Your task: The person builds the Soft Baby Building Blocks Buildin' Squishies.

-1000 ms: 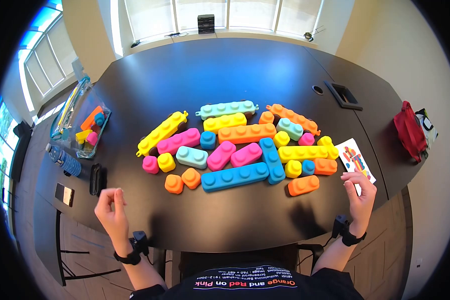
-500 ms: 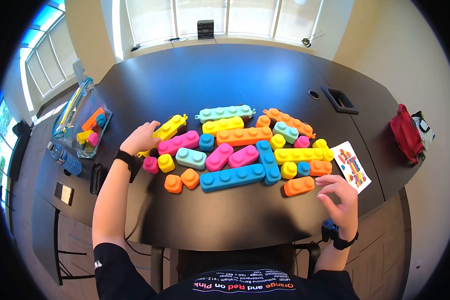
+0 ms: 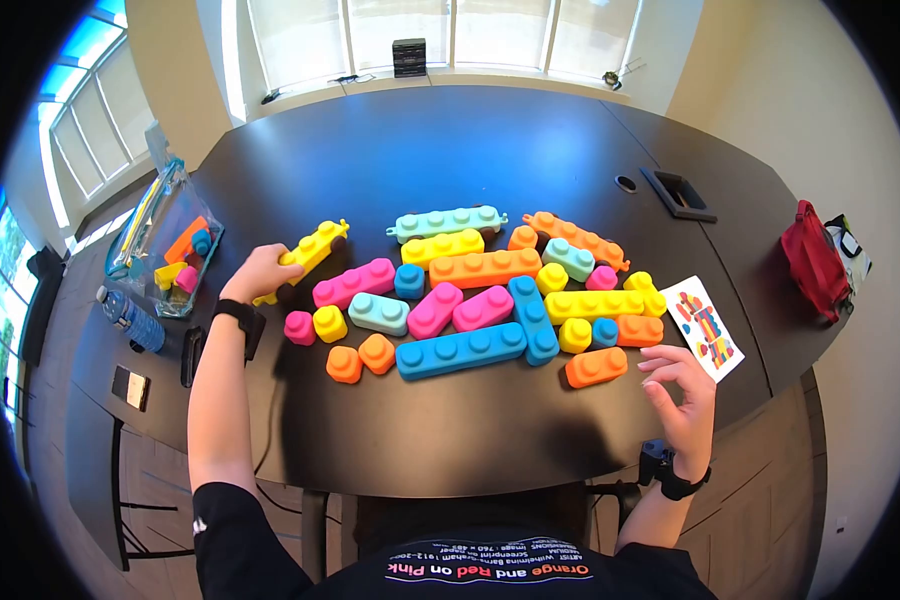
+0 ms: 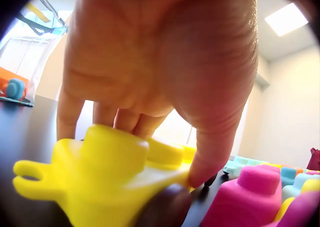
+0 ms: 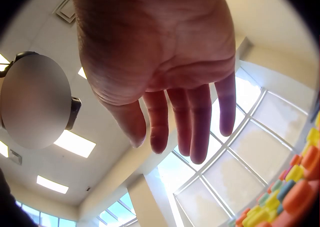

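1. Everything handled is carried by the dark table, its near edge curved toward the person.
2. On its left part, between the left edge and the cluster of blocks, the yellow wheeled base is found. Its long axis is slanted: the near end is aimed at the near left, the other end at the far edge and somewhat right.
3. By the left hand, the nearer one, the base is gripped over its near end, with the thumb set on one side and the fingers on the other; much of its length is left showing beyond the fingertips. Whether the table is touched by its wheels cannot be told.
4. The right hand is held well apart, near the right edge, fingers loosely bent, nothing held.
5. The pink block is set just beside the base, not touching.
6. The base is bright, smooth yellow, topped by rounded studs.
7. A dark brown wheel is fitted below.
8. The near end is finished with a forked coupling.
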`<control>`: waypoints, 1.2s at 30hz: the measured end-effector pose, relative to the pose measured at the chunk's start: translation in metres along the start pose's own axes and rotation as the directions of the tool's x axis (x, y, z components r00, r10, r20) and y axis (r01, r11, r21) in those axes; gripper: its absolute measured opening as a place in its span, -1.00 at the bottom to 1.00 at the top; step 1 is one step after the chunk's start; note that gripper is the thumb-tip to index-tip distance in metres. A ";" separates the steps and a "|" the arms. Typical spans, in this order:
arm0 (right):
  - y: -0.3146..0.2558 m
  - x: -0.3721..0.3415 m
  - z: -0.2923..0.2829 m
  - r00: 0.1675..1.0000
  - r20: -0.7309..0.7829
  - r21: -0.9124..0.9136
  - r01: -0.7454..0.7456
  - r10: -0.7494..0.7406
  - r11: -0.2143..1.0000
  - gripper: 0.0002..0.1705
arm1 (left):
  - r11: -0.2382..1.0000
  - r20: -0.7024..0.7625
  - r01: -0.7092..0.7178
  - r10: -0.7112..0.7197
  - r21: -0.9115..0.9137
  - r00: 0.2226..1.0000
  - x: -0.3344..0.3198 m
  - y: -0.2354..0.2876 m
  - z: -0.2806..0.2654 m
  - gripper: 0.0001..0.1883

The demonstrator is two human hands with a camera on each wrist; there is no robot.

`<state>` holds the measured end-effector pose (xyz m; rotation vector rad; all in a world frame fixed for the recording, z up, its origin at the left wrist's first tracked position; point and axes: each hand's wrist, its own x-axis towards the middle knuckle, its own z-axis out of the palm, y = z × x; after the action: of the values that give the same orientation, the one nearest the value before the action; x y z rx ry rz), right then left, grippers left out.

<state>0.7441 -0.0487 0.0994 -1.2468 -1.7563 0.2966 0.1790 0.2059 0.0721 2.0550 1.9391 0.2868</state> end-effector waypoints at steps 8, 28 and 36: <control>0.005 0.006 0.006 1.000 0.008 -0.017 -0.027 0.027 1.000 -0.83 | 0.802 -0.339 -0.534 0.440 -0.268 0.832 -0.118 0.111 -0.008 -0.55; -0.016 0.008 0.077 0.777 0.622 -0.226 0.290 -0.091 0.930 -0.46 | 0.665 0.078 -0.747 0.745 0.005 0.663 -0.175 0.179 0.110 -0.29; -0.012 0.008 0.073 0.788 0.615 -0.299 0.267 -0.029 0.916 -0.57 | 0.810 0.029 -0.580 0.584 -0.090 0.811 -0.201 0.157 0.085 -0.39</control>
<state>0.6793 -0.0256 0.0721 -1.3525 -2.5517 0.2931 0.3416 -0.0076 0.0592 2.5275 1.1866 0.4201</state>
